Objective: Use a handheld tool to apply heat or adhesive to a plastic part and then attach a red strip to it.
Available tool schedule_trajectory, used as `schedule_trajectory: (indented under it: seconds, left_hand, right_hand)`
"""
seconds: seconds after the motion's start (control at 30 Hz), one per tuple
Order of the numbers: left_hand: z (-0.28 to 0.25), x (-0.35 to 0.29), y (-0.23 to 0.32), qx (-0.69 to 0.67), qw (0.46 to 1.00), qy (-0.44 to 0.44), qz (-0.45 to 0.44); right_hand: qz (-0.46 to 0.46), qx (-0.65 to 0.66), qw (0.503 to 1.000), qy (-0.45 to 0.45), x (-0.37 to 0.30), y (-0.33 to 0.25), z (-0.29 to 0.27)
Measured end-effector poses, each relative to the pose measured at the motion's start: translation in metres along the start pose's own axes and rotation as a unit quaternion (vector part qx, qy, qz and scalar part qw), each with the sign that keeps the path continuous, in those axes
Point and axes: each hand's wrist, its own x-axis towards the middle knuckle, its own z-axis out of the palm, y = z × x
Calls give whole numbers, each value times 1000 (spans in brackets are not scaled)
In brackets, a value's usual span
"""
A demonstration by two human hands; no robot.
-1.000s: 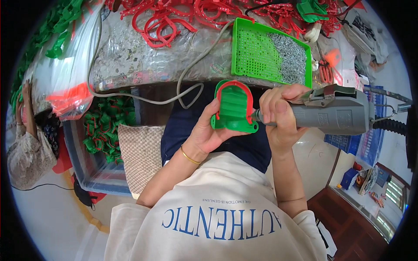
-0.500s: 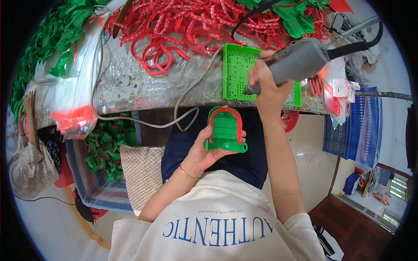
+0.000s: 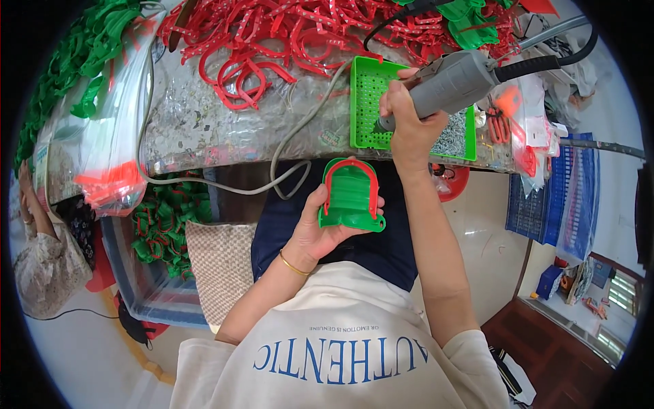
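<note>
My left hand [image 3: 310, 235] is closed around a green plastic shell [image 3: 351, 199], an arched, hollow piece with a red strip [image 3: 374, 194] along its curved edge. It is held above my lap, hollow side up. Over the table, my right hand [image 3: 411, 133] grips a grey electric screwdriver [image 3: 453, 85] with a black cable. The tool's tip points down and left, over a bright green perforated tray [image 3: 353, 109]. A pile of small screws [image 3: 453, 136] lies in the tray's right part. Whether the tip touches anything in the tray, I cannot tell.
Red curved strips [image 3: 293, 34] are heaped at the back of the table. Green parts [image 3: 82, 48] pile up far left, near plastic bags [image 3: 116, 136]. A grey cable [image 3: 204, 184] loops over the front edge. Below left stands a blue bin [image 3: 136, 286]. Another person's arm [image 3: 37, 198] shows far left.
My right hand and the screwdriver have shifted slightly left over the tray, showing more of the screws. The green shell has tipped a little in my left hand. The other person's arm has moved.
</note>
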Motion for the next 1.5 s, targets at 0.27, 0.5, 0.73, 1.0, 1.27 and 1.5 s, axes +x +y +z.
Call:
schedule_trajectory:
  seconds: [0.27, 0.5, 0.73, 1.0, 1.27, 1.5]
  left_hand:
    - [-6, -1, -1, -10, 1000, -2, -12]
    - [-5, 1, 1, -30, 999, -9, -3]
    - [-4, 5, 2, -39, 998, -21, -33]
    - [6, -2, -3, -11, 1000, 3, 2]
    - [6, -4, -4, 2, 999, 37, -6]
    - [4, -5, -4, -7, 999, 33, -9]
  right_hand:
    - [-5, -2, 1000, 3, -2, 4, 0]
    - [-9, 9, 1000, 16, 0, -8, 3]
    - [13, 55, 998, -33, -27, -65, 20]
    - [59, 73, 992, -89, -67, -70, 30]
    - [45, 67, 992, -95, -73, -65, 29]
    - [41, 59, 993, -95, -75, -67, 31]
